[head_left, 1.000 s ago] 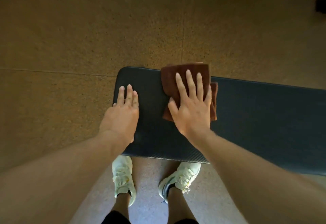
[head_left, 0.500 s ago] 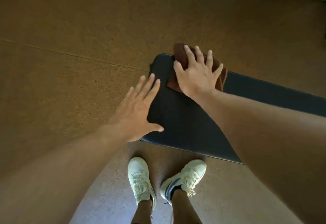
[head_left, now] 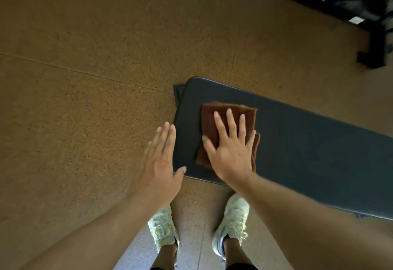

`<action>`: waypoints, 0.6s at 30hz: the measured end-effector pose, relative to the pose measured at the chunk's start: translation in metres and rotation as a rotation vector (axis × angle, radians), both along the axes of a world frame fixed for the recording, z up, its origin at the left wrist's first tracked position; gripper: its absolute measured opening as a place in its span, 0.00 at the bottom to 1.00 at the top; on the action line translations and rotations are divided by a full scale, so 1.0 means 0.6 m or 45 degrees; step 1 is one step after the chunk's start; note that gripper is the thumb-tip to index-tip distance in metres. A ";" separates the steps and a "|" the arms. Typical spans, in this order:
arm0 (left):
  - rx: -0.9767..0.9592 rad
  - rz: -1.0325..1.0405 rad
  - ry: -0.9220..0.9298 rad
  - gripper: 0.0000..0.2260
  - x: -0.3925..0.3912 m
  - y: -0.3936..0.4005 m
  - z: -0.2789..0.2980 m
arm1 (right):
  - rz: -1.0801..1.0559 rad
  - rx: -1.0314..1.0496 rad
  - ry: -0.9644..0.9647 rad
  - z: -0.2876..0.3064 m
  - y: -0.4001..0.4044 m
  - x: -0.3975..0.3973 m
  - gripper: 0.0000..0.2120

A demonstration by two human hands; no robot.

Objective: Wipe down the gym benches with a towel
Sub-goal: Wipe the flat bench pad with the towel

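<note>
head: right hand [head_left: 230, 152] flat on towel [head_left: 212, 120]

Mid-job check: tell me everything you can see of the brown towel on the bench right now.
The brown folded cloth towel lies flat on the dark padded gym bench, near its rounded left end. It is a roughly rectangular, soft-looking fabric pad; a second layer peeks out along its right edge and far edge. The right hand presses it down with straight, spread fingers, the palm covering its near right part. The left hand does not touch it, lying open at the bench's left edge.
</note>
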State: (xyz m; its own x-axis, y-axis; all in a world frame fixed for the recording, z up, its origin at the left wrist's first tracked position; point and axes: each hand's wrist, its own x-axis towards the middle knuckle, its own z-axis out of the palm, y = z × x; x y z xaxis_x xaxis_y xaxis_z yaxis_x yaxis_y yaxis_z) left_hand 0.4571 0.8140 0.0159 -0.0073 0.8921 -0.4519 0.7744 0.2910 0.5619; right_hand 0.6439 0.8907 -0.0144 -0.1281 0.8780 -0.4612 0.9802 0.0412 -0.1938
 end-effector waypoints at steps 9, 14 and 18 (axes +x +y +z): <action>0.080 -0.253 0.075 0.49 0.104 0.028 -0.009 | -0.227 0.234 -0.012 -0.019 0.038 0.095 0.32; 0.014 -0.323 0.125 0.50 0.189 0.046 -0.003 | -0.394 0.030 -0.078 0.000 -0.148 0.208 0.34; 0.004 -0.386 0.129 0.50 0.243 0.054 0.004 | -0.399 0.042 -0.059 -0.013 -0.049 0.226 0.35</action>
State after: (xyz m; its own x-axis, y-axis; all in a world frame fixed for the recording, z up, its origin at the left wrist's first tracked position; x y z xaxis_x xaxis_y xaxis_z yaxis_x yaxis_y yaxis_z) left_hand 0.6031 0.8462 0.0183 0.2141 0.8617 -0.4600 0.8776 0.0371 0.4780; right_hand 0.7797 0.8612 -0.0224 0.1716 0.8861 -0.4306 0.9540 -0.2586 -0.1519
